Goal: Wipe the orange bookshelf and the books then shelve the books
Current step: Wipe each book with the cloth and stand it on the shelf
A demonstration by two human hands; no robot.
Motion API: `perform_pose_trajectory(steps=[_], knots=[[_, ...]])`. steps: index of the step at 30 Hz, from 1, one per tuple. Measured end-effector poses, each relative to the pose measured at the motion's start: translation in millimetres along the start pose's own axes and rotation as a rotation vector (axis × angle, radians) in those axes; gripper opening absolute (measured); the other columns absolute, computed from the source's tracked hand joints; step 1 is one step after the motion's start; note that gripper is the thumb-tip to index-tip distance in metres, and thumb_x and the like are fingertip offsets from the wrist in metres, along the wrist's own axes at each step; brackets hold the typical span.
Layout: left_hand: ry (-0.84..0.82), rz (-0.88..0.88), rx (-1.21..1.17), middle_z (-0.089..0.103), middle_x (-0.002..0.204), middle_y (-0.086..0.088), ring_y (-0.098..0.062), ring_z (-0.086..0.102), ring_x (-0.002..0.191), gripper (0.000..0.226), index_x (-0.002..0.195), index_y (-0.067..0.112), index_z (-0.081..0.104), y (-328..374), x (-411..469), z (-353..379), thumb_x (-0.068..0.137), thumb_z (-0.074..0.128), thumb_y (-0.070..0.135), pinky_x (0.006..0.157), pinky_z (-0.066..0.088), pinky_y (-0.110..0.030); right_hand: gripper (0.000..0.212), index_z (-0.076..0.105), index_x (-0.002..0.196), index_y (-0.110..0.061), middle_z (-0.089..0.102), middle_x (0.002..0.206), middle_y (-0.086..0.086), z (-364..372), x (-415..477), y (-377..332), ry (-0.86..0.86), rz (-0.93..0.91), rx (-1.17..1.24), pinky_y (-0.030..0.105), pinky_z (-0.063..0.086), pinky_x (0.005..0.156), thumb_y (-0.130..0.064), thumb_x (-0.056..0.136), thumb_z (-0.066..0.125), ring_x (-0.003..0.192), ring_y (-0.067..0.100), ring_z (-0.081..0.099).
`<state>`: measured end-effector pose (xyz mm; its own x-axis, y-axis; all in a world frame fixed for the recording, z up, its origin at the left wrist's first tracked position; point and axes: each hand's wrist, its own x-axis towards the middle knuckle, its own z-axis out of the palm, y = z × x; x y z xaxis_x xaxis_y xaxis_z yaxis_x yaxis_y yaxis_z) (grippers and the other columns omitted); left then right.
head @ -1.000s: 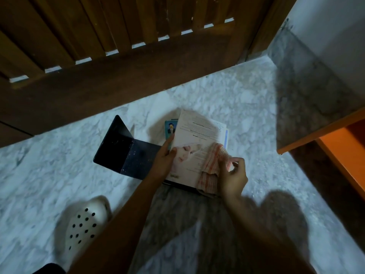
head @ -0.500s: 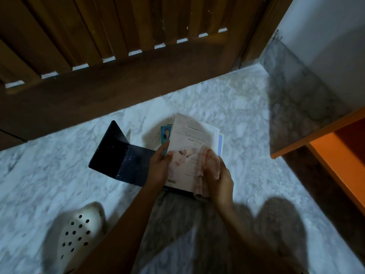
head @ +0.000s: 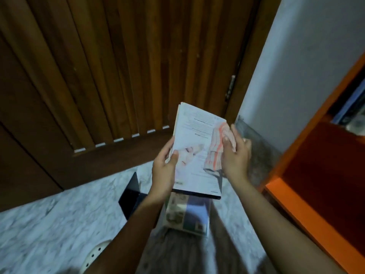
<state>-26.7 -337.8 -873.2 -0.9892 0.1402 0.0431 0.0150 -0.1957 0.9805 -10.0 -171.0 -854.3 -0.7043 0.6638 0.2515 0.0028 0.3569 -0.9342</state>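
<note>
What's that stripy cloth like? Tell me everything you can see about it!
The striped cloth has orange and white stripes and looks like soft fabric. It is bunched up, not spread flat. The right hand holds it against the right edge of the book, thumb pressing on top. Its lower end hangs crumpled over the cover. The left hand grips the book's other side.

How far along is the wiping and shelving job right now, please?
Some books seem shelved in the orange bookshelf. The left hand holds a white book while the right hand grips the striped cloth against it. Remaining: shelving it and the book on the floor.
</note>
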Motion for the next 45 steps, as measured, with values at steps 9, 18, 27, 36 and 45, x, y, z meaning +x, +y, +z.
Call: perform_pose_trajectory(steps=[9,18,27,36,45], knots=[[-0.051,0.351,-0.050,0.056,0.132,0.011,-0.015,0.059,0.116,0.038,0.121,0.043,0.051,124.0,-55.8,32.9,0.095,0.050,0.015,0.087,0.054,-0.044,0.027,0.062,0.119,-0.028,0.038,0.111,-0.006,-34.1,30.1,-169.3,0.086,-0.428,0.003,0.009,0.048,0.066,-0.033,0.095,0.050,0.085,0.002,0.048],[-0.035,0.470,-0.012,0.055,0.134,0.007,-0.012,0.055,0.120,0.039,0.130,0.034,0.049,169.4,-70.2,53.8,0.096,0.050,0.016,0.097,0.048,-0.048,0.032,0.058,0.125,-0.028,0.036,0.121,-0.002,-53.7,-15.0,-204.5,-0.068,-0.772,-0.058,0.009,0.049,0.069,-0.021,0.094,0.054,0.096,-0.009,0.044],[0.005,0.426,-0.129,0.052,0.137,0.008,-0.018,0.053,0.124,0.045,0.123,0.047,0.048,174.1,-75.4,65.9,0.096,0.050,0.011,0.097,0.047,-0.052,0.030,0.059,0.120,-0.036,0.039,0.115,0.000,-69.1,-32.3,-173.2,-0.001,-0.646,-0.081,0.020,0.052,0.072,-0.024,0.095,0.050,0.092,0.007,0.048],[0.112,0.233,-0.359,0.059,0.129,0.006,-0.019,0.062,0.111,0.041,0.123,0.039,0.049,164.1,-67.9,68.4,0.096,0.048,0.008,0.079,0.056,-0.041,0.036,0.056,0.126,-0.035,0.035,0.105,-0.003,-76.0,-50.8,-128.5,0.014,-0.336,-0.211,0.020,0.043,0.052,-0.019,0.096,0.047,0.072,0.015,0.050],[0.233,0.073,-0.543,0.064,0.122,0.003,-0.023,0.062,0.111,0.042,0.132,0.031,0.050,152.3,-53.2,58.0,0.097,0.047,0.008,0.095,0.049,-0.050,0.035,0.060,0.119,-0.038,0.041,0.113,-0.004,-70.5,-103.1,-104.8,-0.178,-0.620,-0.290,0.021,0.040,0.047,-0.020,0.090,0.051,0.074,0.014,0.052]])
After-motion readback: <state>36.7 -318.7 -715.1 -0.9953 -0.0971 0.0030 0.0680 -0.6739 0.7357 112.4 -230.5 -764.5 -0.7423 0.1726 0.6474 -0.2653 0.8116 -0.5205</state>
